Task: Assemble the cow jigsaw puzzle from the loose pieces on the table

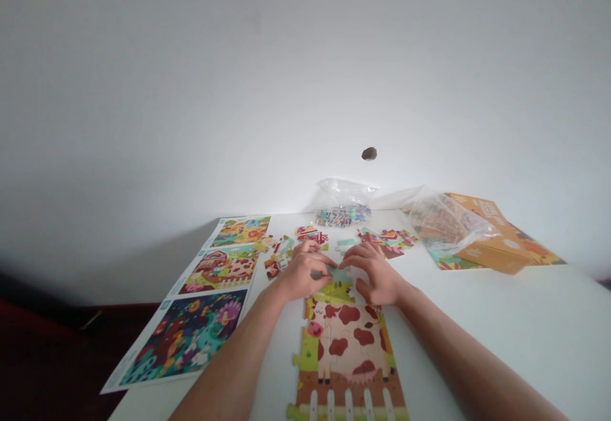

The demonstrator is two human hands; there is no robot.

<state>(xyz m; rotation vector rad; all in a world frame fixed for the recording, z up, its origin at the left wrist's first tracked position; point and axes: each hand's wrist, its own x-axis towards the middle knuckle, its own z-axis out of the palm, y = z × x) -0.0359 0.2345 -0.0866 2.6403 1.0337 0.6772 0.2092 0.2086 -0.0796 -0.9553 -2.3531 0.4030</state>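
Note:
A partly joined jigsaw puzzle [352,344] lies before me, showing a brown-spotted cow above a white fence. At its far edge my left hand [305,273] is closed in a pinch, thumb and index finger at a pale blue puzzle piece [342,276]. My right hand [375,276] bends over the same spot from the other side, its fingertips on that piece and its thumb lower down by the green part. The fingers partly cover the piece's outline. Just beyond my left hand are loose red barn pieces [312,234].
A printed sheet [174,303] with three pictures lies left. More loose pieces [391,241] lie beyond my right hand. A clear bag of pieces [344,207] stands by the wall. Another plastic bag [443,223] rests against an orange box [496,236] at the right.

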